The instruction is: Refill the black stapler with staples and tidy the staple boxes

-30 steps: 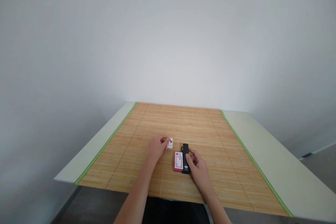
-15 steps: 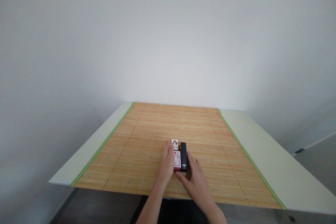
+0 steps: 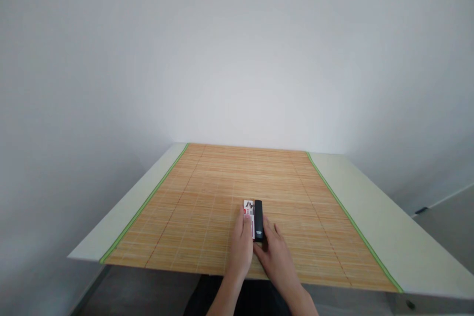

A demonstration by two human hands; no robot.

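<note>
A black stapler [image 3: 258,219] lies on the bamboo mat [image 3: 207,197], pointing away from me. A small white box [image 3: 248,206] stands tight against its far left side. Behind that, a red and white box [image 3: 253,227] lies along the stapler's left side, mostly hidden under my left hand [image 3: 242,243]. That hand rests flat on the box with its fingers straight. My right hand [image 3: 276,256] lies on the mat just right of the stapler, thumb at the stapler's near end, fingers loose and gripping nothing.
The mat has green edging [image 3: 148,201] and covers the middle of a pale table [image 3: 385,217], with bare table strips on both sides. A plain white wall stands behind. The near table edge runs just below my wrists.
My left hand carried the small white box right to the stapler, let it go, then drew back onto the red and white box. My right hand slid from the stapler's side towards its near end.
</note>
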